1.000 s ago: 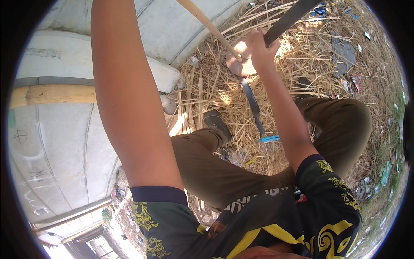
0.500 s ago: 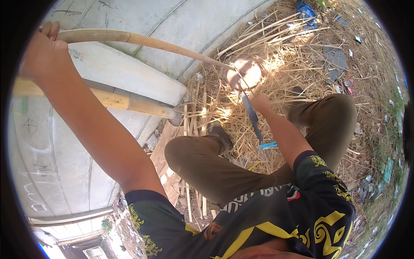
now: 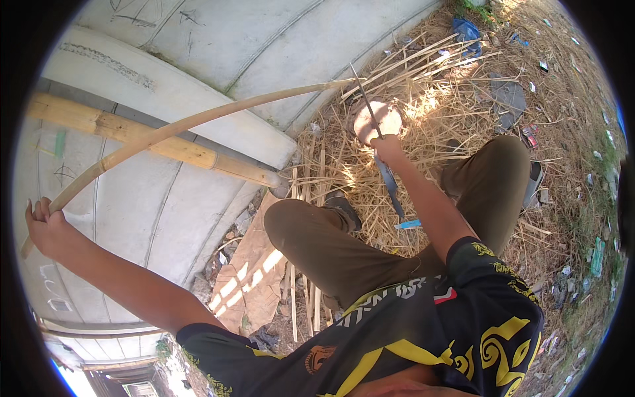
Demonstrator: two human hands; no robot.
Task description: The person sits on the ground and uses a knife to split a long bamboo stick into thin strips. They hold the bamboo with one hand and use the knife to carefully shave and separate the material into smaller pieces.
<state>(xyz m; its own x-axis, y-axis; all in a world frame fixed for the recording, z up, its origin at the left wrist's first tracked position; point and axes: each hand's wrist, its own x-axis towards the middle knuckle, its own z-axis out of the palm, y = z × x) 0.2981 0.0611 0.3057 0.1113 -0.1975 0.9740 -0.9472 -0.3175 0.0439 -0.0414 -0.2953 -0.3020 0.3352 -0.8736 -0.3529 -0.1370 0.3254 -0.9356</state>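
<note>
fingers (image 3: 41, 210) of the left hand (image 3: 53, 237) curl closed around the lower end of a long bamboo strip (image 3: 228, 108), which bows up and across to the right, in front of a thick bamboo pole (image 3: 193, 154) and a pale wall (image 3: 149, 215). the right hand (image 3: 390, 151) is closed on a knife, its narrow dark blade (image 3: 365, 99) pointing up past the strip's far end; whether the two touch i cannot tell. behind the blade sits a round wooden block (image 3: 387, 119), amid dry straw-like shavings (image 3: 433, 142). a second dark blade (image 3: 390, 188) lies just below the right hand, near a light blue tool (image 3: 407, 225). farther out rests a crumpled blue plastic bag (image 3: 467, 32), its contents hidden.
</note>
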